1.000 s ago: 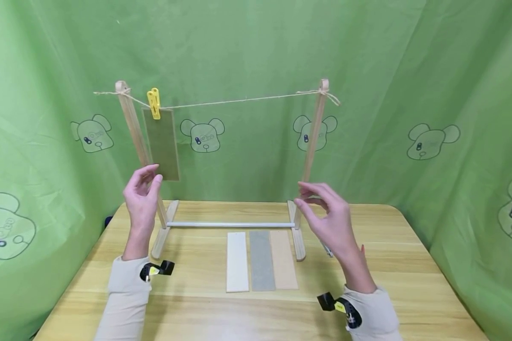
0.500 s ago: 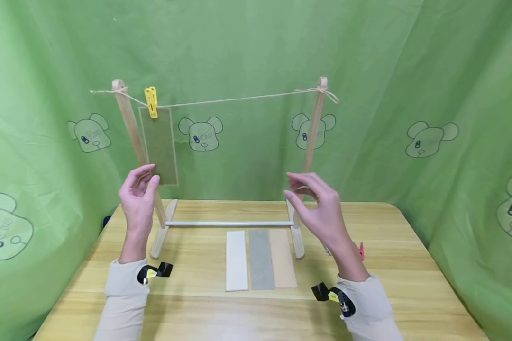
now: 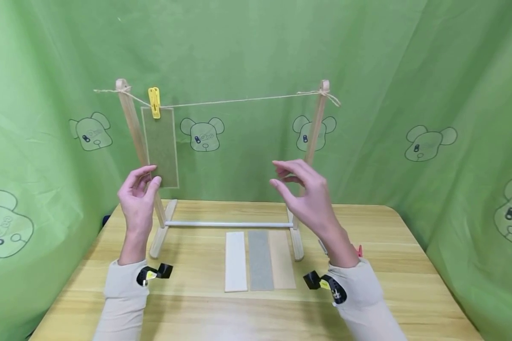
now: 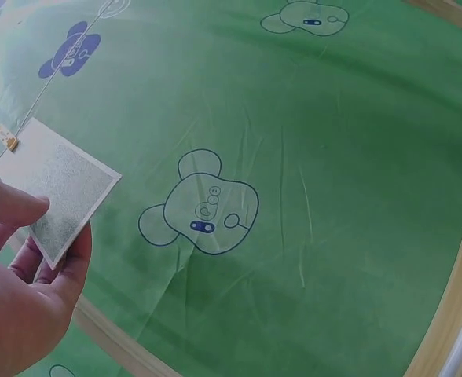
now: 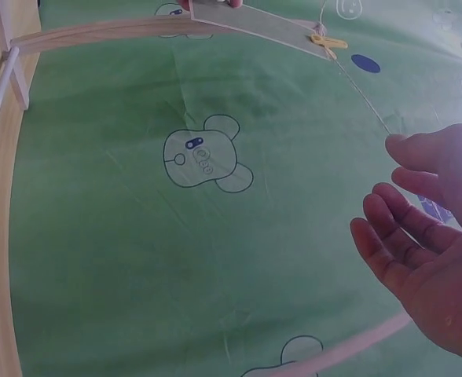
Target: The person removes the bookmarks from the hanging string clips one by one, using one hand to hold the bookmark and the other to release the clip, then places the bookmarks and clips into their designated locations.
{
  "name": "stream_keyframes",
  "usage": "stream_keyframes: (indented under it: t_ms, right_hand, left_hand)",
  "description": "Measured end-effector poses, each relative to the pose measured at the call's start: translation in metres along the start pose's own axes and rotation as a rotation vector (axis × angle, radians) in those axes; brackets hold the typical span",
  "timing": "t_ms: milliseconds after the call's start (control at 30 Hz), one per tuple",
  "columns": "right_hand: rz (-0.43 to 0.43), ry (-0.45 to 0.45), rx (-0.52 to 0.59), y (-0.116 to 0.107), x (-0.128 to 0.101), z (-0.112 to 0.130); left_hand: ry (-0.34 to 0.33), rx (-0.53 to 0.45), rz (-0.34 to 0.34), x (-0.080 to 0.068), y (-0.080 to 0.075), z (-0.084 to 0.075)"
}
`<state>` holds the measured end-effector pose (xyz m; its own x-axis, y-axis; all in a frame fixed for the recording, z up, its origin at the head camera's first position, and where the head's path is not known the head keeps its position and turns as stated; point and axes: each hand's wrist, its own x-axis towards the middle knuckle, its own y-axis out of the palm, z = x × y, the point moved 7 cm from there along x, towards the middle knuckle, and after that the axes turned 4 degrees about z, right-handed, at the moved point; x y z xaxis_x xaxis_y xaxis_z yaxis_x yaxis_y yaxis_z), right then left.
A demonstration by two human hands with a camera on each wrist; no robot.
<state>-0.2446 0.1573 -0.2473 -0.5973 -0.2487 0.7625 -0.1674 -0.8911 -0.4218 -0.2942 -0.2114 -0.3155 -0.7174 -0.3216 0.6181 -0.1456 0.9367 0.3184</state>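
A dark translucent rectangular card (image 3: pixel 164 147) hangs from a string (image 3: pixel 239 100), fixed there by a yellow clothespin (image 3: pixel 154 103). My left hand (image 3: pixel 137 203) holds the card by its lower left edge. In the left wrist view, digits of that hand lie on both sides of the card (image 4: pixel 66 184). My right hand (image 3: pixel 307 194) is raised before the right post, fingers loosely bent and nothing between them. The right wrist view shows this hand (image 5: pixel 427 243) apart from the card (image 5: pixel 254 25) and clothespin (image 5: pixel 328 42).
Two wooden posts (image 3: pixel 132 123), joined by a white rod (image 3: pixel 230 224), carry the string. White (image 3: pixel 236 260), grey (image 3: pixel 261 260) and beige (image 3: pixel 282 260) strips lie on the wooden table (image 3: pixel 187 312). Something red (image 3: pixel 360 251) shows behind my right wrist. A green curtain surrounds the table.
My right hand has moved left and slightly up, away from the right post. The card's lower end has swung and appears lower. My left hand has barely moved.
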Motion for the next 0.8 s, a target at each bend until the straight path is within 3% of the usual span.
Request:
stream_keyframes:
  t_ms: [800]
  right_hand:
    - [0.044, -0.076, 0.01, 0.022, 0.049, 0.018]
  left_hand:
    - [0.013, -0.007, 0.014, -0.003, 0.001, -0.006]
